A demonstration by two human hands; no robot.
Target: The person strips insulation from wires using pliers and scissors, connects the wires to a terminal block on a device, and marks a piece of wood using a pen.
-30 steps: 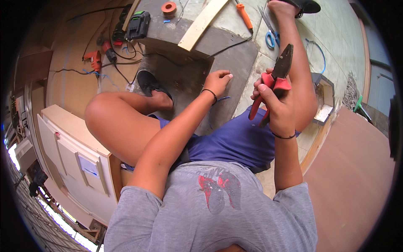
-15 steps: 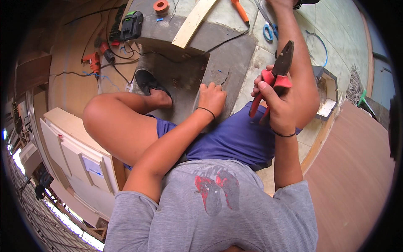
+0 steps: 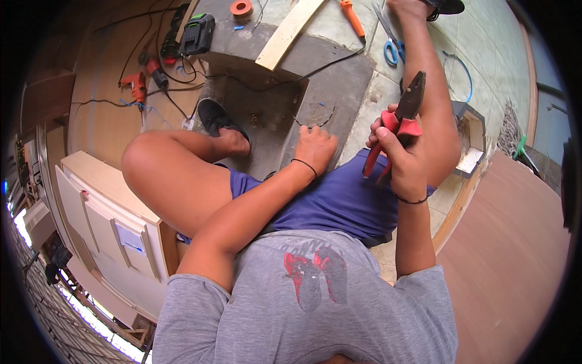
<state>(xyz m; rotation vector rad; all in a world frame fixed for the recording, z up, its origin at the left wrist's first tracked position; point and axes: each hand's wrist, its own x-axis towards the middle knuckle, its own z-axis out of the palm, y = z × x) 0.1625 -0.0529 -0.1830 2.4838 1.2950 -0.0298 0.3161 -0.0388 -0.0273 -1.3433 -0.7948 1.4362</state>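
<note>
Pliers fill right hand; left hand touches slab edge.

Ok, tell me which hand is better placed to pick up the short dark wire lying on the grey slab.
Left. The left hand is empty and rests at the grey slab edge, right beside the short dark wire. The right hand is raised off the slab and already grips the red-handled pliers.

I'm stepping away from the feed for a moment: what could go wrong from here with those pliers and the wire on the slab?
1. The right hand holds the red-handled pliers raised close to the bare right leg; a slip could nick it.
2. The left hand reaches for a thin dark wire whose loose ends might prick the fingers.
3. Cables trail near the left shoe and may snag.
</note>
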